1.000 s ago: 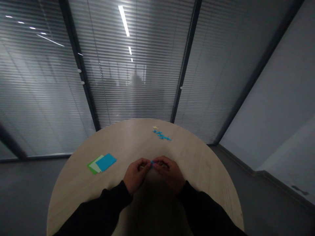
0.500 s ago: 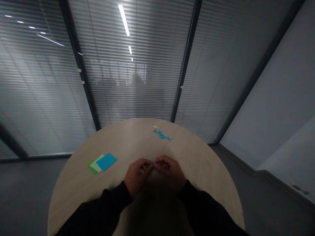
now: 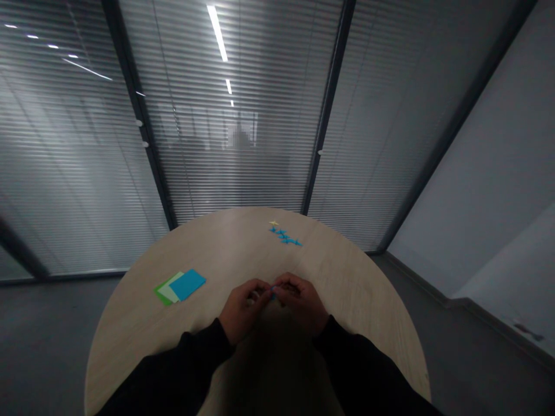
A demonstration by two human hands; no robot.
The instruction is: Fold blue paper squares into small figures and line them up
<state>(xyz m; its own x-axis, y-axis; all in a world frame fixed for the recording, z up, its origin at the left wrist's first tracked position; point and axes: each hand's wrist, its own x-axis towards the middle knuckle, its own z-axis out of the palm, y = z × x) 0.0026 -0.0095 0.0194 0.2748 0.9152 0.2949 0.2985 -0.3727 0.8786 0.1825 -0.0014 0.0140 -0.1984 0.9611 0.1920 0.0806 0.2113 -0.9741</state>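
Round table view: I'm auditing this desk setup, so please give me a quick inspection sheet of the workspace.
surface: round pale wood-grain table, no damage visible
job's things: small blue piece, pinched between the hands; row of blue star-shaped pieces with a yellow star-shaped piece at its far end; blue sheet lying over a pale green sheet and a green sheet
clutter: nothing seen
hands: left hand and right hand, bare, in black sleeves
cables: nothing seen
surroundings: glazed partition with slatted blinds, grey floor
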